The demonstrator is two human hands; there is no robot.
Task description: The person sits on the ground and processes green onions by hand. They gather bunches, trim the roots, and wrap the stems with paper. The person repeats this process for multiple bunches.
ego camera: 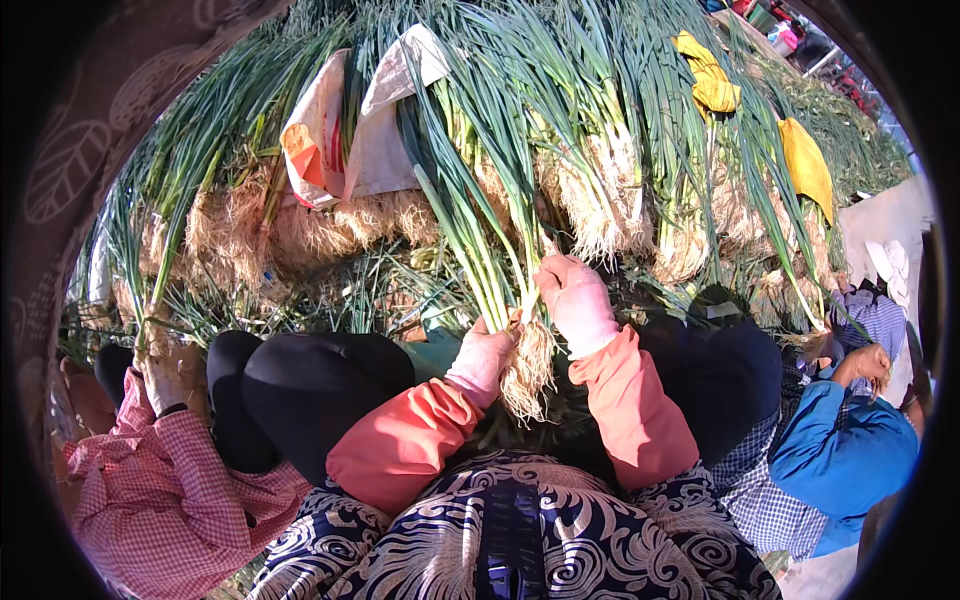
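Note:
My left hand (486,354), in a pale pink glove with bare fingertips, grips a small bunch of spring onions (480,281) just above the roots. The bunch's pale, stringy roots (527,371) hang below my fingers, towards my lap. Its long green leaves lean up and away, over the heap. My right hand (574,300), gloved the same way, has its bent fingers against the rightmost white stalk (529,292) of this bunch and seems to pinch it. The exact contact of those fingertips is partly hidden.
A long heap of spring onions (607,172) lies ahead, roots towards me. White sacking (390,127) and yellow cloths (806,165) rest on it. Cut leaves (360,289) litter the ground. Close by sit a person in a checked shirt (172,495) and another with blue sleeves (840,450).

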